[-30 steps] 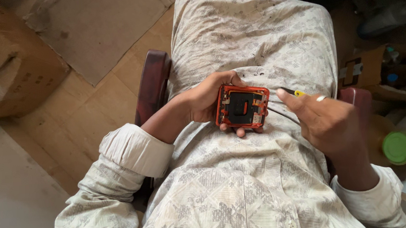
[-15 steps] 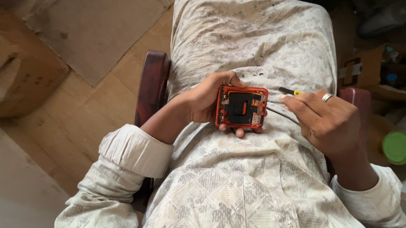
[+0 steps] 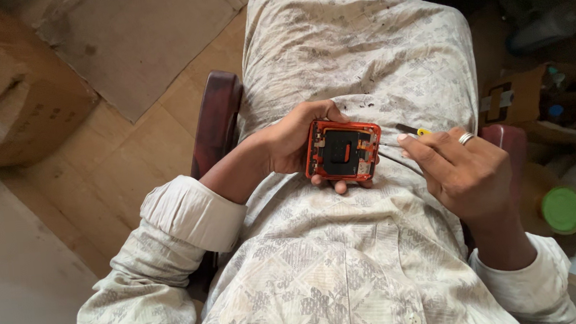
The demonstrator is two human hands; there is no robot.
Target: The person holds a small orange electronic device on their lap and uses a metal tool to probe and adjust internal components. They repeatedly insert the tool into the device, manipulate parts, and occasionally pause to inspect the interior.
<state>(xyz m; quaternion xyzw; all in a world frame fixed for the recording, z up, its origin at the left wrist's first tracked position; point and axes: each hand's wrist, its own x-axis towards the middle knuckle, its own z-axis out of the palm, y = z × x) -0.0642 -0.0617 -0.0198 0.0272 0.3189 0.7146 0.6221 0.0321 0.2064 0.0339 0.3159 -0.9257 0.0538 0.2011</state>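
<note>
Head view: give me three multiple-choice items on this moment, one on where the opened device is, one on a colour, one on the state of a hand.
1. Where is the opened device?
A. On the floor
B. In the left hand, over the lap
C. On the cardboard box

2. What colour is the device's frame?
A. Orange-red
B. Blue
C. White

3. What is the right hand doing?
A. Lying flat and empty
B. Gripping the chair arm
C. Holding a thin tool with a yellow part

Answers:
1 B, the left hand's fingers wrap around the device above the patterned garment.
2 A, an orange-red rim surrounds the dark inner parts.
3 C, the tool sticks out past the right hand's fingers toward the device, not touching it.
</note>
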